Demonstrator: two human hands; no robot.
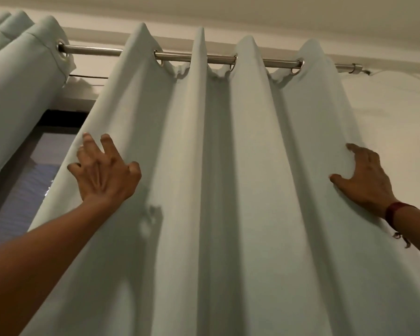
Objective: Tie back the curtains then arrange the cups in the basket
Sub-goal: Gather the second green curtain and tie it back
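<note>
Below the rod [95, 51], my left hand [104, 170] is pressing spread-fingered on the curtain [228, 190]; my right hand [366, 178] is gripping its outer fold; I'm expecting soft, light gathering

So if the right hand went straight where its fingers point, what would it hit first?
Probably more of the pale green fabric curtain that the right hand touches, then the round metal eyelet on the silver rod; depth is unclear.

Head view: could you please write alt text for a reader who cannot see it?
Two hands reach up to a pale green curtain hung in folds from a metal rod: the left hand presses splayed fingers by its left edge, the right hand holds its right edge. A second curtain hangs bunched at left.
</note>
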